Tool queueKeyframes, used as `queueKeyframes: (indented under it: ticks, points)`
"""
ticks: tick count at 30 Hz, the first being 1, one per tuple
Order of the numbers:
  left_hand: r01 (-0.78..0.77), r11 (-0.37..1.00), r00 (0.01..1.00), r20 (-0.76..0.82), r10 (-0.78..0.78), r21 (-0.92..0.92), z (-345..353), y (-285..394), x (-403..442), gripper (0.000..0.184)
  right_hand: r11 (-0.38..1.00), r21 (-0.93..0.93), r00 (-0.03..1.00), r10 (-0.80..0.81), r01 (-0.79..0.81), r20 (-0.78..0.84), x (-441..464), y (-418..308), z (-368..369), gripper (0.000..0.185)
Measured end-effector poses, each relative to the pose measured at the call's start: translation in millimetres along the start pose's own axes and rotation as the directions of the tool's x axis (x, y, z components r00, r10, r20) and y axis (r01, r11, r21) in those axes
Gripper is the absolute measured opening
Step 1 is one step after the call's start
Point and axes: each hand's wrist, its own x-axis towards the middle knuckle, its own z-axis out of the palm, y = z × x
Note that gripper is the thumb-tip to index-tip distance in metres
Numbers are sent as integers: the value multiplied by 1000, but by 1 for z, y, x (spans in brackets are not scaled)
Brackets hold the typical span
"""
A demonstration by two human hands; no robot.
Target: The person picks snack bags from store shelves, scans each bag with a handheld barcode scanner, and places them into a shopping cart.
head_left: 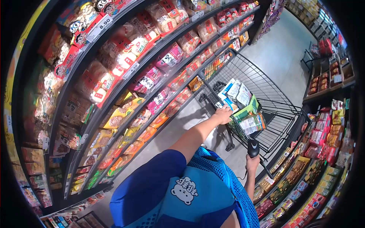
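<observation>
My left hand (223, 114) reaches over the near side of the black wire shopping cart (272, 85). Its fingers are closed on a blue-and-white packet (230, 104), partly hidden by the hand. Beside that packet, inside the cart, lie white-and-blue bags (239, 92), a green bag (249, 108) and a packet with an orange edge (253, 124). At the cart's near right corner my right hand (252, 162) grips a black handheld barcode scanner (253, 148), its head pointing up. A thin cord hangs near that hand.
Tall shelves (125, 76) of snack bags with price tags curve along the left. More stocked shelves (304, 178) stand close on the right, with a boxed display (327, 78) farther along. Grey aisle floor (283, 41) stretches beyond the cart.
</observation>
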Motion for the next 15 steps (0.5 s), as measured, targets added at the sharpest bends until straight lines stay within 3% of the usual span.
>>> queueKeyframes:
  ticks: [3, 4, 6, 8, 9, 11, 12, 13, 14, 15]
  points:
    - [-159, 979, 978, -158, 138, -127, -14, -20, -6, 51, 997, -29, 998, 68, -67, 10, 17, -5, -4, 35]
    - [-234, 939, 932, -334, 142, -253, -19, -32, -20, 45, 996, -41, 997, 78, -77, 25, 22, -10, -7, 33]
    - [-238, 885, 839, -543, -20, -400, -56, -45, -66, 38, 996, -73, 998, 46, -43, 43, 34, -15, -8, 29]
    - [-251, 929, 535, -839, -100, -271, -95, -67, -129, 27, 991, -117, 996, 64, -56, 68, 47, -22, -15, 26]
    - [-43, 947, 462, -847, -263, -318, -117, -74, -162, 24, 990, -119, 992, 86, -75, 92, 53, -28, -18, 25]
    - [161, 959, 161, -953, -258, -233, -153, -105, -234, 28, 996, -80, 990, 46, -36, 134, 68, -30, -23, 23]
    - [246, 785, 59, -800, -597, -568, -193, -86, -273, 29, 997, -54, 986, 54, -46, 159, 78, -27, -24, 15]
    - [291, 937, -151, -976, -155, -193, -206, -111, -302, 27, 996, -40, 982, 80, -74, 169, 86, -27, -21, 12]
    - [235, 876, -337, -881, -333, -421, -217, -111, -326, 31, 994, -28, 979, 105, -101, 176, 94, -29, -22, 9]
    - [258, 866, -444, -848, -288, -428, -230, -120, -348, 35, 991, -15, 975, 131, -130, 181, 103, -31, -21, 8]
